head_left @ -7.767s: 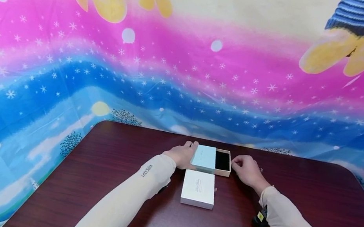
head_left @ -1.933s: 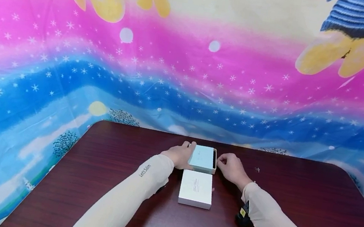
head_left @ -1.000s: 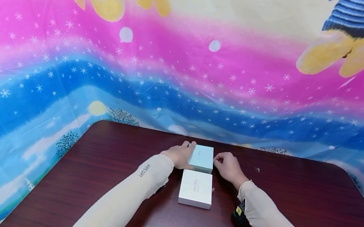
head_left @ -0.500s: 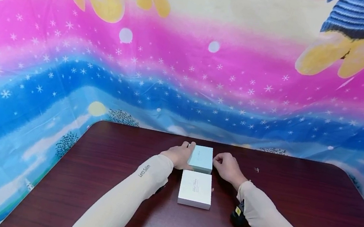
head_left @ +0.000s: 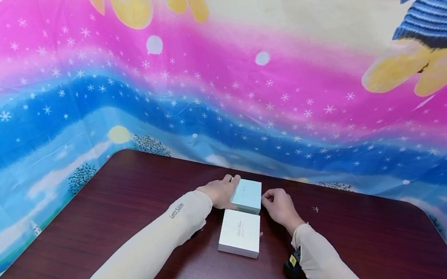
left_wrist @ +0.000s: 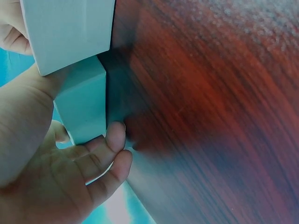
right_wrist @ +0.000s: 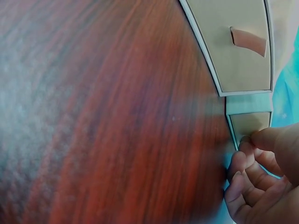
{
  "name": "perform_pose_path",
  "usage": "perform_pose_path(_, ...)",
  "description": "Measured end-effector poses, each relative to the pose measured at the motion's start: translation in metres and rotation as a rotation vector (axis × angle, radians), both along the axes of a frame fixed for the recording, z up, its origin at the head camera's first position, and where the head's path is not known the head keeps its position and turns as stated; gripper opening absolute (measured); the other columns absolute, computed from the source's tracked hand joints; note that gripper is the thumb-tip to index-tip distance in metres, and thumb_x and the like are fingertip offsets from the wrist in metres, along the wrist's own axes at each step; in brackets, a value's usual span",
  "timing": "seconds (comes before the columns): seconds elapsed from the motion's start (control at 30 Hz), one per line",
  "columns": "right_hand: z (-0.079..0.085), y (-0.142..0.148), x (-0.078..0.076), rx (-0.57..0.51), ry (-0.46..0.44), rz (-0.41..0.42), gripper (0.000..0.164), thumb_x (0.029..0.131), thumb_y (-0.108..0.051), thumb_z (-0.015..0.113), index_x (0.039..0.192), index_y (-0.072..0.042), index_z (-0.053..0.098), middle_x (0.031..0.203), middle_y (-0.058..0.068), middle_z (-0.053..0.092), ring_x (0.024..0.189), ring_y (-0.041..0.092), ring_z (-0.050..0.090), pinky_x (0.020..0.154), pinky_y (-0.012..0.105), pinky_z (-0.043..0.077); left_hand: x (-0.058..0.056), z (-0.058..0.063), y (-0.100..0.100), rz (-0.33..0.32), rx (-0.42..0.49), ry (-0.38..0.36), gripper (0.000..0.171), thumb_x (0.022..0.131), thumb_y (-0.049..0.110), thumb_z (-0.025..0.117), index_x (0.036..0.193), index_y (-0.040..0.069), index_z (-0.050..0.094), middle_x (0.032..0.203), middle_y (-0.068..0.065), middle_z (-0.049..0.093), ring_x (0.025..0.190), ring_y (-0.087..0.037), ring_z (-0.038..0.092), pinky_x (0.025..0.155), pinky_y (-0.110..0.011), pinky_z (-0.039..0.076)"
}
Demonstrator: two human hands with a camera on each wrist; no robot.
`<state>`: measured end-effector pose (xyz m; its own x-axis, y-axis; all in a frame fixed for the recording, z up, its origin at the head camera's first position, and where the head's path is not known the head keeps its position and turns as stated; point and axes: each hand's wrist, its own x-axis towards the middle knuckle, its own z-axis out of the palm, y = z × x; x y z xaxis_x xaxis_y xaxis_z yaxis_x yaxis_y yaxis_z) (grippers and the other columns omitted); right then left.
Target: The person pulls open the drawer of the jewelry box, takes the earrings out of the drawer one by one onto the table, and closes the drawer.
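A light blue drawer box (head_left: 247, 194) lies near the back of the table, its sleeve closed over the inner drawer. My left hand (head_left: 219, 192) grips its left end, with the thumb at the front side and fingers around the back. At the right end is my right hand (head_left: 281, 206), thumb and forefinger together against the drawer's tan end face (right_wrist: 250, 125), pinching its pull tab, which the fingers mostly hide. Just in front sits a white drawer box (head_left: 241, 233) with print on top. Its tan pull tab (right_wrist: 250, 42) sticks out on the right.
Small thin pieces (head_left: 315, 209) lie on the dark red table (head_left: 362, 259) right of my right hand. A colourful printed cloth (head_left: 231, 87) hangs behind the table's back edge.
The right hand has moved left, and the light blue box's drawer with its black inside has slid into the sleeve. The left hand stayed in place. Over the last second nothing visibly moved.
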<state>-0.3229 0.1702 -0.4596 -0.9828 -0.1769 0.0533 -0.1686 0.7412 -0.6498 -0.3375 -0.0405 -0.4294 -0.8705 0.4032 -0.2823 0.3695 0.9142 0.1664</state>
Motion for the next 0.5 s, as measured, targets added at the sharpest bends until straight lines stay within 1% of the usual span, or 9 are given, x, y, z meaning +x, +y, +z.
perform_pose_path(0.23, -0.0016, 0.0012, -0.0007, -0.002, -0.001, 0.008, 0.021, 0.101, -0.008, 0.056, 0.100, -0.002, 0.076, 0.088, 0.010, 0.073, 0.069, 0.015, 0.058, 0.072, 0.033, 0.048, -0.0009, -0.0015, 0.0000, -0.008, 0.000, 0.010, 0.099, 0.095, 0.046, 0.068, 0.164, 0.013, 0.005, 0.169, -0.014, 0.019, 0.123, -0.028, 0.063, 0.101, -0.039, 0.052)
perform_pose_path(0.43, 0.0001, 0.0015, -0.0003, 0.004, 0.003, 0.013, 0.022, 0.101, -0.008, 0.055, 0.100, -0.002, 0.076, 0.088, 0.011, 0.073, 0.068, 0.015, 0.056, 0.072, 0.032, 0.047, -0.0034, -0.0021, 0.0012, 0.004, -0.002, -0.003, 0.101, 0.094, 0.046, 0.069, 0.164, 0.013, 0.005, 0.169, -0.013, 0.017, 0.128, -0.028, 0.060, 0.103, -0.040, 0.052)
perform_pose_path(0.5, 0.0004, 0.0019, -0.0002, 0.005, -0.004, 0.007, 0.021, 0.101, -0.008, 0.056, 0.100, -0.002, 0.076, 0.089, 0.010, 0.073, 0.069, 0.015, 0.057, 0.073, 0.033, 0.048, -0.0042, -0.0019, 0.0020, 0.005, -0.007, -0.008, 0.101, 0.095, 0.046, 0.068, 0.165, 0.014, 0.004, 0.170, -0.013, 0.017, 0.124, -0.027, 0.062, 0.101, -0.039, 0.052)
